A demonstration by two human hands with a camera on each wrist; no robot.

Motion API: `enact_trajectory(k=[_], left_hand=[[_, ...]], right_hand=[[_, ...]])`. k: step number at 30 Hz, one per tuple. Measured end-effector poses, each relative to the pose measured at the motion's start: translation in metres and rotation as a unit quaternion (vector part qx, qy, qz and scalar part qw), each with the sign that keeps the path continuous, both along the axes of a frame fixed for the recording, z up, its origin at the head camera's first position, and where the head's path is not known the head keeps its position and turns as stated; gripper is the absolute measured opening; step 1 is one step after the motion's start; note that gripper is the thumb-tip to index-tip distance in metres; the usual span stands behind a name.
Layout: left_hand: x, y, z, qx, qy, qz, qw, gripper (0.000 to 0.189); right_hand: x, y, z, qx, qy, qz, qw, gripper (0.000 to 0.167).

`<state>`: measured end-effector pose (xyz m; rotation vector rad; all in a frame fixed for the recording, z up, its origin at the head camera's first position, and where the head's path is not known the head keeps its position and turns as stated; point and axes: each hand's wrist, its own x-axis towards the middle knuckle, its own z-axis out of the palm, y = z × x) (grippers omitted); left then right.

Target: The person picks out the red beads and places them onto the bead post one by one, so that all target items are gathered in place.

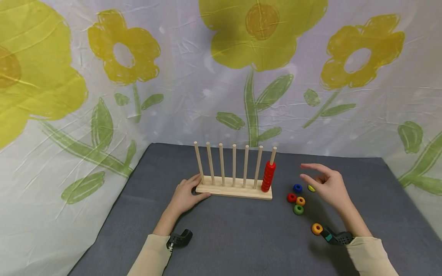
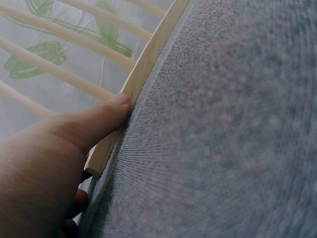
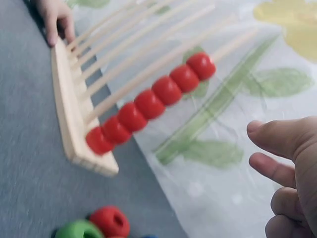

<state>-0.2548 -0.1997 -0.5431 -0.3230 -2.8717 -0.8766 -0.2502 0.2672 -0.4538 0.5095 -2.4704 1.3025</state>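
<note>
A wooden peg rack stands on the dark table, a row of upright pegs rising from its base. Several red beads are stacked on its rightmost peg, whose bare tip shows above them. At the rack's left end, my left hand grips the base, thumb along the front edge and fingers round behind. My right hand hovers over the table right of the rack, holding nothing; thumb and forefinger are spread apart, the other fingers bent. Partly behind it in the head view lies a yellow bead.
Loose beads lie right of the rack: a blue bead, a red bead, an orange bead and a green bead. Another orange bead sits nearer me, by the right wrist camera. A flowered cloth hangs behind the table.
</note>
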Motion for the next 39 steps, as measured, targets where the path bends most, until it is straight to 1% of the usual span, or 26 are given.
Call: enact_trajectory(k=[4, 11, 15, 23, 29, 31, 37, 39], left_hand=[[0.001, 0.000, 0.001, -0.003, 0.000, -0.001, 1.0000, 0.087], [0.001, 0.000, 0.001, -0.001, -0.002, -0.003, 1.0000, 0.087], [0.001, -0.001, 0.001, 0.000, -0.003, -0.003, 1.0000, 0.087], [0.002, 0.000, 0.003, -0.003, -0.001, -0.006, 1.0000, 0.087], [0.001, -0.001, 0.002, -0.006, 0.003, -0.007, 1.0000, 0.087], [0.001, -0.001, 0.002, -0.004, 0.002, -0.007, 1.0000, 0.087], [0.001, -0.001, 0.002, 0.001, 0.004, -0.007, 1.0000, 0.087], [0.000, -0.001, 0.001, 0.000, 0.005, -0.008, 1.0000, 0.087]], right_hand=[[0.005, 0.012, -0.010, -0.004, -0.013, -0.009, 0.9999, 0.030], [0.012, 0.027, -0.029, -0.013, -0.049, -0.028, 0.9983, 0.030], [0.010, 0.032, -0.042, -0.029, -0.062, -0.024, 0.9973, 0.032], [0.004, 0.039, -0.064, -0.031, -0.087, -0.024, 0.9954, 0.034], [0.002, 0.043, -0.079, -0.043, -0.091, -0.001, 0.9949, 0.031], [0.002, 0.043, -0.083, -0.038, -0.089, 0.007, 0.9953, 0.029], [0.000, 0.039, -0.093, -0.016, -0.061, 0.014, 0.9979, 0.023], [0.001, 0.037, -0.094, -0.007, -0.053, 0.014, 0.9984, 0.022]])
